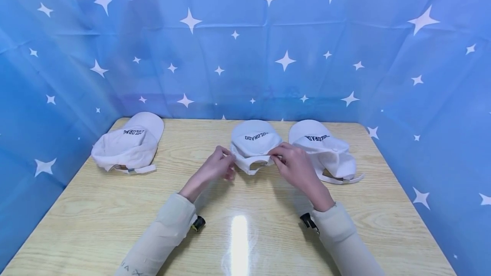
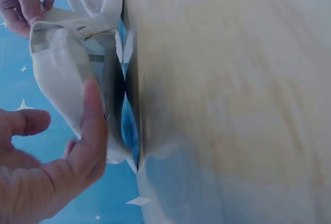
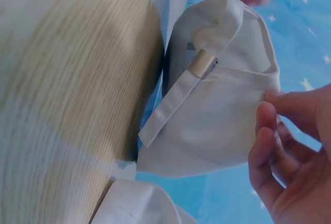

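Observation:
A white baseball cap [image 1: 256,139] with dark COLORADO lettering sits in the middle at the back of the table, its strap opening toward me. My right hand [image 1: 294,167] pinches its right edge between thumb and fingers, and the right wrist view shows this hand [image 3: 292,157] beside the cap's strap [image 3: 170,105] and metal buckle [image 3: 202,63]. On the other side is my left hand [image 1: 216,167]. In the left wrist view that hand [image 2: 57,167] has its thumb and forefinger apart, the forefinger lying against the cap [image 2: 59,74].
A second white cap [image 1: 326,152] lies just right of the middle one, close to my right hand. A third white cap [image 1: 128,144] rests at the table's back left corner. Blue star-printed cloth [image 1: 245,46] hangs behind the wooden table [image 1: 115,208] and along both sides.

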### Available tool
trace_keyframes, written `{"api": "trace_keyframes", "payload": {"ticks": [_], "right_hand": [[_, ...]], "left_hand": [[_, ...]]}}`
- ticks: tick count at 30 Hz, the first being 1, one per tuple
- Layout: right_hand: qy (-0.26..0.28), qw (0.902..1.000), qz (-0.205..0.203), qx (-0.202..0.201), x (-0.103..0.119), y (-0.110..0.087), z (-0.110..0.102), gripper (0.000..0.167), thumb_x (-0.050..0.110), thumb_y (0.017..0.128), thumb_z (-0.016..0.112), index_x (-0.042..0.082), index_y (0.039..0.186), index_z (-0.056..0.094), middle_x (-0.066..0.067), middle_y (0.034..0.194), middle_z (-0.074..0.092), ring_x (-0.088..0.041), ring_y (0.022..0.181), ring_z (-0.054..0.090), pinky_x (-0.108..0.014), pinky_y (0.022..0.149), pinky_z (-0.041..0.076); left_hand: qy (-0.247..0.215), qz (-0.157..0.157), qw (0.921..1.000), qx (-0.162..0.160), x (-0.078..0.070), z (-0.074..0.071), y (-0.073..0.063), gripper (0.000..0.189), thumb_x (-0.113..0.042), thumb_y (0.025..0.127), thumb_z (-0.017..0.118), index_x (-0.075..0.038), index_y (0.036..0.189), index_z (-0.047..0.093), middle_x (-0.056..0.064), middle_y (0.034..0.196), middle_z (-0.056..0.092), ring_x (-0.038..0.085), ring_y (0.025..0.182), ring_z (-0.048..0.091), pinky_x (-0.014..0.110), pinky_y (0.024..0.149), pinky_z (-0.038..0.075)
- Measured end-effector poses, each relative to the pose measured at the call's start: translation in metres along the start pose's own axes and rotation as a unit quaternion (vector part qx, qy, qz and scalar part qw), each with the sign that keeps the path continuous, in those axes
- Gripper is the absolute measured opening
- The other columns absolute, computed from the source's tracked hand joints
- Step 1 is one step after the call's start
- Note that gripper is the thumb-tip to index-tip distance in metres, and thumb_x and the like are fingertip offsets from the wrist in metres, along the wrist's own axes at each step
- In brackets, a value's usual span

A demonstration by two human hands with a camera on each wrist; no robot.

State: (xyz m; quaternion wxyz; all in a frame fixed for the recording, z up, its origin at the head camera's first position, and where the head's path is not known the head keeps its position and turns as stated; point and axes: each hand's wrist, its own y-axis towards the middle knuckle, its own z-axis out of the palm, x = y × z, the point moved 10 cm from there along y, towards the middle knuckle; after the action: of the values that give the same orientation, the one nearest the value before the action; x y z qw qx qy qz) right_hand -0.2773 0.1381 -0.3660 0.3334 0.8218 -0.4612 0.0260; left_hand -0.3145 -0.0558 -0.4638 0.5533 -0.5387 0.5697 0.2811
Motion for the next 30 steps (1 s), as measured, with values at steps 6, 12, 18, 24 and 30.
{"api": "trace_keyframes", "payload": {"ticks": [6, 12, 18, 24, 30], "right_hand": [[0.005, 0.9999, 0.004, -0.015, -0.001, 0.001, -0.006, 0.009, 0.003, 0.090, 0.076, 0.009, 0.096, 0.081, -0.006, 0.090, 0.076, -0.013, 0.069, 0.060, -0.030, 0.065, 0.048], [0.015, 0.9995, 0.014, -0.024, -0.001, 0.001, -0.009, 0.010, 0.004, 0.091, 0.076, 0.010, 0.097, 0.081, -0.004, 0.089, 0.075, -0.010, 0.068, 0.059, -0.026, 0.061, 0.047], [0.018, 0.9994, 0.017, -0.026, 0.001, 0.000, -0.012, 0.010, 0.004, 0.090, 0.077, 0.009, 0.098, 0.081, -0.004, 0.089, 0.075, -0.009, 0.067, 0.060, -0.025, 0.060, 0.048], [0.010, 0.9997, 0.014, -0.017, 0.002, 0.002, -0.010, 0.009, 0.005, 0.091, 0.077, 0.008, 0.099, 0.081, -0.005, 0.090, 0.075, -0.011, 0.068, 0.061, -0.026, 0.062, 0.049], [0.005, 0.9998, 0.017, -0.009, 0.001, 0.001, -0.009, 0.009, 0.006, 0.090, 0.078, 0.009, 0.099, 0.081, -0.005, 0.090, 0.075, -0.013, 0.069, 0.062, -0.028, 0.064, 0.049]], "left_hand": [[0.081, -0.012, 0.9882, 0.130, 0.004, 0.024, -0.009, 0.030, -0.019, 0.102, 0.060, 0.010, 0.098, 0.070, 0.013, 0.081, 0.070, 0.018, 0.068, 0.069, 0.037, 0.069, 0.064], [0.051, -0.007, 0.9806, 0.189, 0.005, 0.048, -0.010, 0.037, -0.028, 0.102, 0.065, 0.007, 0.113, 0.070, 0.017, 0.108, 0.073, 0.022, 0.087, 0.075, 0.038, 0.080, 0.064], [-0.083, -0.013, 0.9826, 0.166, 0.002, 0.053, -0.004, 0.043, -0.023, 0.106, 0.060, 0.006, 0.137, 0.056, 0.028, 0.133, 0.065, 0.037, 0.110, 0.072, 0.043, 0.092, 0.061], [-0.187, -0.021, 0.9770, 0.101, 0.001, 0.043, 0.001, 0.045, -0.023, 0.102, 0.066, -0.002, 0.141, 0.058, 0.023, 0.140, 0.063, 0.032, 0.116, 0.071, 0.044, 0.100, 0.057], [-0.209, -0.020, 0.9737, 0.088, 0.002, 0.041, 0.001, 0.032, -0.017, 0.097, 0.072, -0.003, 0.126, 0.068, 0.020, 0.129, 0.071, 0.035, 0.116, 0.071, 0.049, 0.104, 0.055]]}}
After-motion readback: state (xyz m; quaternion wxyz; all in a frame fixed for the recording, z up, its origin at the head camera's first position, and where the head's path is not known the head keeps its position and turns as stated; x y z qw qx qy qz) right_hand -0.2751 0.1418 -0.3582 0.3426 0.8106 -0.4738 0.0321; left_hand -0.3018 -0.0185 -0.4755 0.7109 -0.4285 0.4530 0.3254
